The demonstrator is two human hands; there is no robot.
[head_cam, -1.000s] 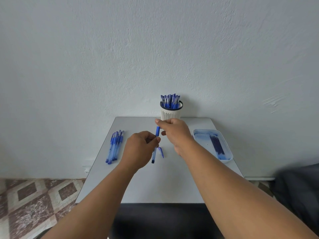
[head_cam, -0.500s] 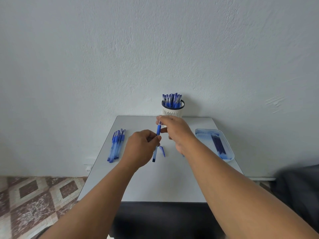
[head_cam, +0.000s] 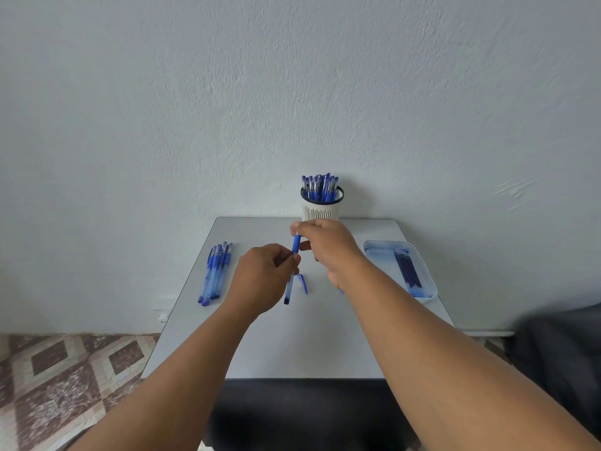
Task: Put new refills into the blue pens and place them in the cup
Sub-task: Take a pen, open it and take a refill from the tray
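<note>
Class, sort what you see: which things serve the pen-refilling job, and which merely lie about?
Job: blue pen held by left hand and right hand; white slotted cup; pale tray of dark refills; row of blue pens; loose blue cap.
Lying about: dark cloth.

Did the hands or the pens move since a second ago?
Hardly. Both hands, left and right, hold the same blue plastic pen upright above the grey table, nothing let go. The loose pens, small blue cap, white cup and refill tray stayed put.
</note>
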